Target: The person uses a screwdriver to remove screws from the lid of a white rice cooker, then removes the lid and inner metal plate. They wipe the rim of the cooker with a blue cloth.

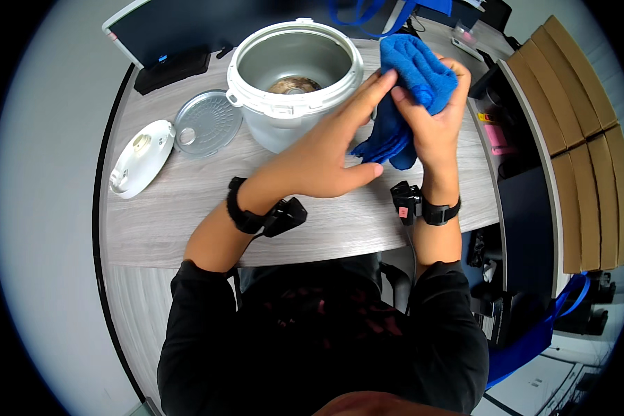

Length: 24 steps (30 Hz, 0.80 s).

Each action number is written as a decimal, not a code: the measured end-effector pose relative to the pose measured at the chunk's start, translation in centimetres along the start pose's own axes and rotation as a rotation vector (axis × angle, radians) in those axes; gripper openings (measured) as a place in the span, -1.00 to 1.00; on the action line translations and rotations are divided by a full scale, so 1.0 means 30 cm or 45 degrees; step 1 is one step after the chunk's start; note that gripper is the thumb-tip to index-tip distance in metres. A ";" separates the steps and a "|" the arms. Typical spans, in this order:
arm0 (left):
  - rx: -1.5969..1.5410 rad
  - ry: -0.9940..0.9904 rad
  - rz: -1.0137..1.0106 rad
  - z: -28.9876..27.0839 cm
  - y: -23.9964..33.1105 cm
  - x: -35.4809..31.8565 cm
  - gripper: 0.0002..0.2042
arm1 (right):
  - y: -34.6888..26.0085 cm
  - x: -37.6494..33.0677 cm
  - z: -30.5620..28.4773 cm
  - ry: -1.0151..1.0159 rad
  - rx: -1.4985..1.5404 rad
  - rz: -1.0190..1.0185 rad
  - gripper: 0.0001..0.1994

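My right hand (433, 118) is wrapped round a bunched blue cloth (417, 66), and part of the cloth hangs down below the fingers. Beside it, my left hand (329, 149) has its fingers stretched out and its thumb apart. Its fingertips reach the near side of the cloth; whether they press on it I cannot tell. Just left of the cloth stands a white rice cooker body (274, 128) with its top uncovered and a brownish round plate (295, 85) at the bottom inside. A grey perforated inner lid (208, 123) and a white oval lid (143, 159) lie to its left.
A dark monitor (187, 31) on a black base (173, 73) stands behind on the wood-grain desk (340, 232). Cardboard boxes (575, 90) line the right side above a dark shelf unit (530, 208). A blue bag (527, 347) hangs at lower right.
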<state>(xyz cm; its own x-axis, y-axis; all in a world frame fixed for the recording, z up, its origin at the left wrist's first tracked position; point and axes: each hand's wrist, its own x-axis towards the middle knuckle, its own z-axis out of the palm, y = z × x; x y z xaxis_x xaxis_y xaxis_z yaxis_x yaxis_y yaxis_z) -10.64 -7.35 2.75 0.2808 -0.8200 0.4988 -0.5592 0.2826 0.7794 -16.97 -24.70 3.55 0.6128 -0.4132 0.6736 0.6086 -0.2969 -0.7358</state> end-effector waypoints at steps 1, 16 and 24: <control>0.010 -0.003 -0.032 -0.036 0.019 -0.017 -0.11 | 0.007 0.012 0.000 -0.023 -0.024 0.004 -0.35; 1.081 0.241 -0.072 -0.295 -0.071 -0.127 -0.58 | 0.102 0.064 0.120 -0.368 -0.843 -0.374 -0.16; 1.159 0.436 0.079 -0.287 -0.144 -0.102 -0.56 | 0.152 0.090 0.113 -0.323 -0.717 -0.254 -0.27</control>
<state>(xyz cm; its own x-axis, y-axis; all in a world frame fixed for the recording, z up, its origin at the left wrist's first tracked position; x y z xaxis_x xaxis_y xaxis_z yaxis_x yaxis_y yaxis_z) -2.36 -1.77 1.12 0.3615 -0.5869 0.7244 -0.9292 -0.2905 0.2283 -10.83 -24.26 2.24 0.6576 -0.1075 0.7457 0.4079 -0.7814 -0.4723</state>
